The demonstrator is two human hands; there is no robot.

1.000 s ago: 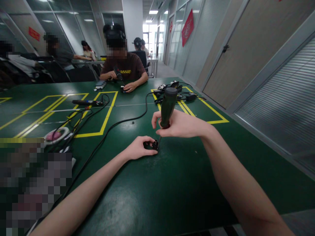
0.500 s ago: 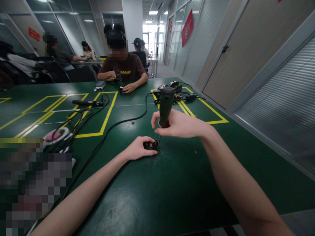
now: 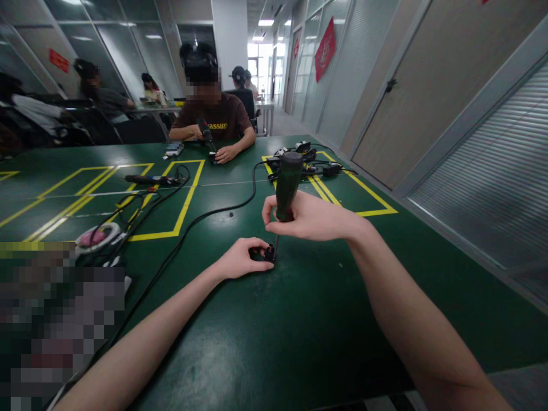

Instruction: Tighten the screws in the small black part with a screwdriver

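My right hand [image 3: 306, 216] is closed round the lower handle of a dark screwdriver [image 3: 289, 182], held nearly upright. Its thin shaft runs down to a small black part [image 3: 270, 252] on the green table, and the tip meets the part's right side; the exact contact is too small to make out. Thumb and fingers of my left hand [image 3: 242, 258] pinch that part from the left and steady it on the tabletop. Most of the part is hidden behind the fingers.
A black cable [image 3: 201, 217] crosses the green table [image 3: 240, 342]. Tangled cables and adapters [image 3: 303, 162] lie at the back right. A roll of tape [image 3: 98, 235] and another hand tool [image 3: 148, 179] are on the left. Across the table a co-worker [image 3: 214, 120] holds a driver.
The screwdriver and my right hand have shifted very slightly to the left. My left hand and the black part stay in place.
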